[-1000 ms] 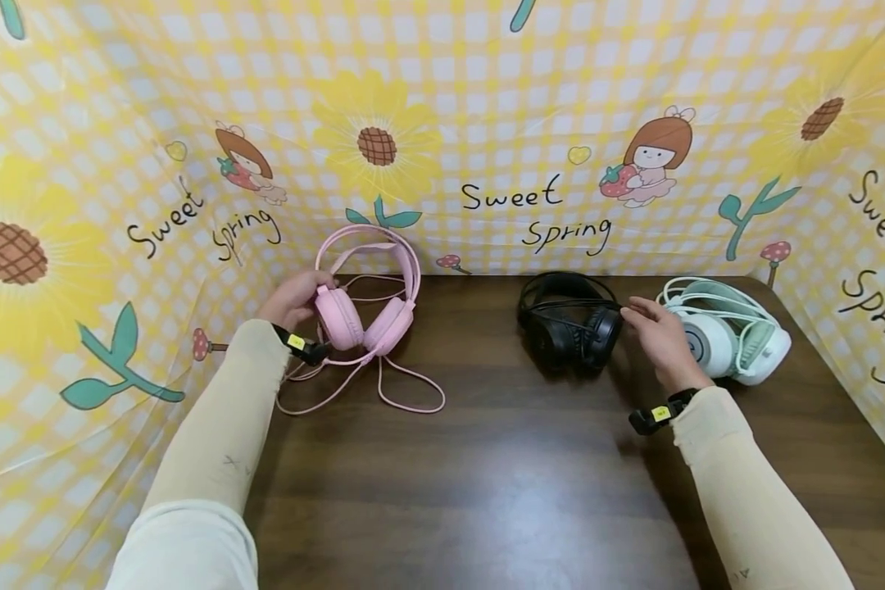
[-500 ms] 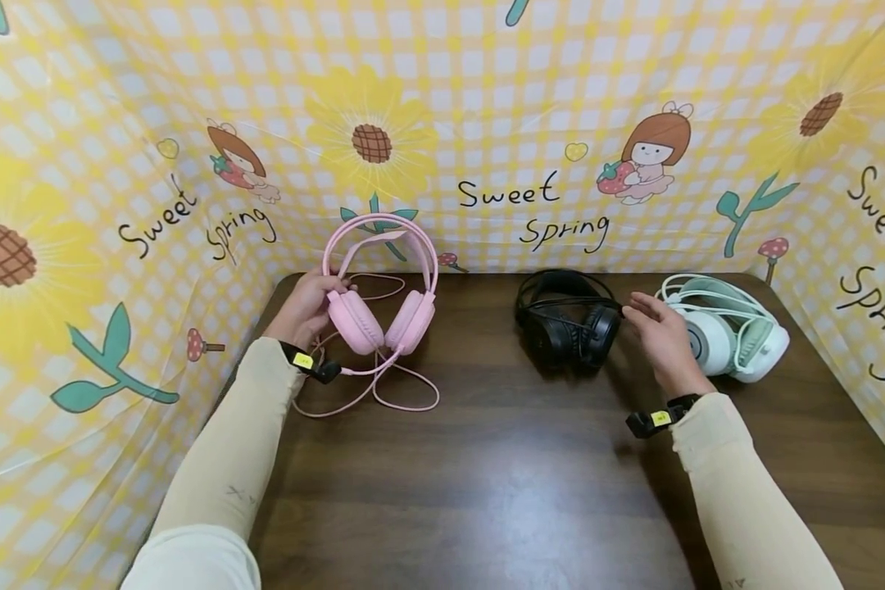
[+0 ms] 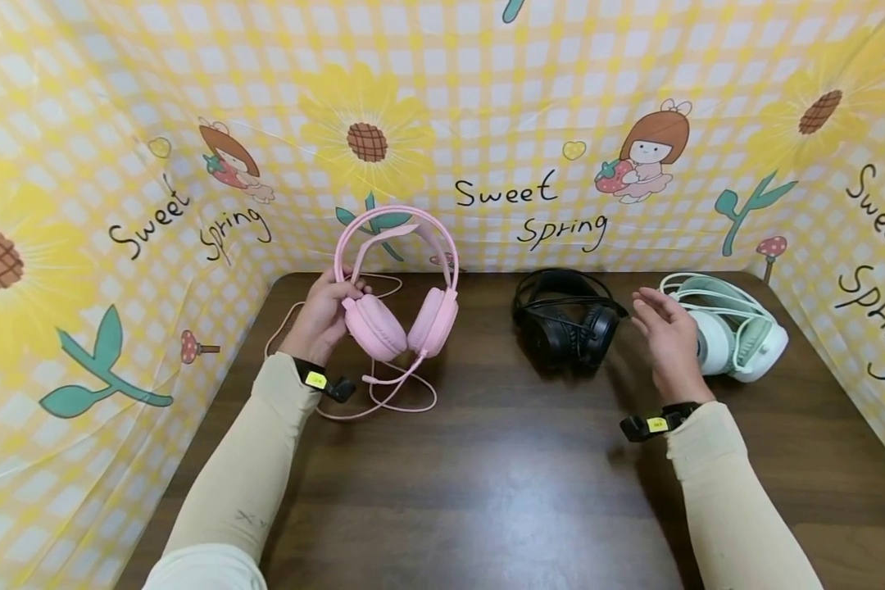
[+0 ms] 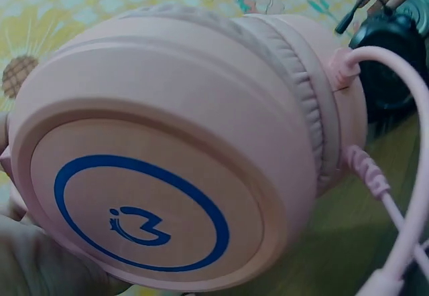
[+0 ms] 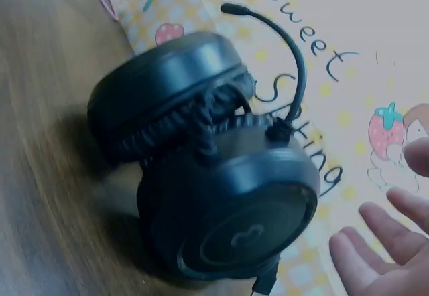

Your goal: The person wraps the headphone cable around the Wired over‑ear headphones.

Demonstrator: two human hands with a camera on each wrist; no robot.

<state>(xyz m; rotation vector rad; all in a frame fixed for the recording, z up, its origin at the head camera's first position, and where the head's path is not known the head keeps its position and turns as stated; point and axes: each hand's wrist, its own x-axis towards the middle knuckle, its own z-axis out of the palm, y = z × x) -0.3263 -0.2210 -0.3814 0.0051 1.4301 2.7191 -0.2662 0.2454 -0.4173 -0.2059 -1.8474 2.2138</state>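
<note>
Roughly the middle of the job, if a guess is allowed. The pink headphones (image 3: 437, 324) are gripped by the left hand (image 3: 323, 315) and held band-up, left of middle towards the far edge of the worktop (image 3: 487, 475), so the picking-up bit can probably be called done. The fingers there are clamped on the side, around where the band meets the cup. Setting it down and letting go look like what's left, and the pink cable, spread in loose loops on the worktop, isn't tidied. Whether the cups are fully clear of the surface can't really be told.

The black headphones (image 3: 560, 332) are parked by the far edge, right of middle, and the mint headphones (image 3: 719, 340) are tucked by the far right corner. Cords seem to be bundled on both, so those could be counted as sorted. The right hand (image 3: 671, 344) is held between them, fingers a bit apart, nothing gripped; whether the mint pair is touched can't be told.

As for which way the pink pair is pointed: its long axis, band to cups, is stood close to upright, arch on top. The pads are turned partly towards the near edge. The mic (image 3: 398, 380) is hung off the right-side cup and aimed back towards the left edge.
</note>
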